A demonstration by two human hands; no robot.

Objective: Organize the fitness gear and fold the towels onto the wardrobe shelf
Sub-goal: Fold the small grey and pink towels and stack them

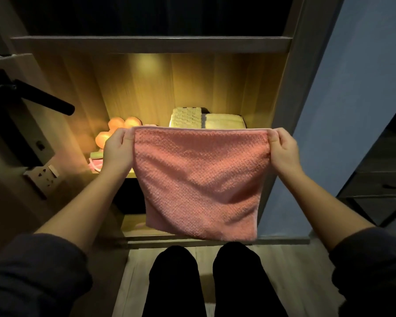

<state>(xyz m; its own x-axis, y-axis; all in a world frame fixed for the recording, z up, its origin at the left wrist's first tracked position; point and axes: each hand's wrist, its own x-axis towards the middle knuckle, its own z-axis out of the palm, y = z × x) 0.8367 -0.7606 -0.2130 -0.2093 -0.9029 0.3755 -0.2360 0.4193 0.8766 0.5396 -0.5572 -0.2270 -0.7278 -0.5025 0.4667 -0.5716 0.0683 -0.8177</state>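
Observation:
A pink towel (199, 179) hangs spread out in front of the lit wardrobe shelf (111, 173). My left hand (118, 149) pinches its top left corner and my right hand (284, 149) pinches its top right corner, so the cloth drops flat between them. Behind its top edge, two folded cream towels (188, 117) (223, 121) lie side by side at the back of the shelf. Orange rounded fitness pieces (121, 126) sit at the shelf's left, with a small pink item (94, 164) near the front edge, partly hidden by my left hand.
An upper shelf board (151, 44) runs above the lit compartment. A black door handle (46, 97) sticks out at the left, with a wall socket (44, 176) below it. A lower shelf (133, 225) shows under the towel. My dark-trousered legs (204, 277) stand on a wooden floor.

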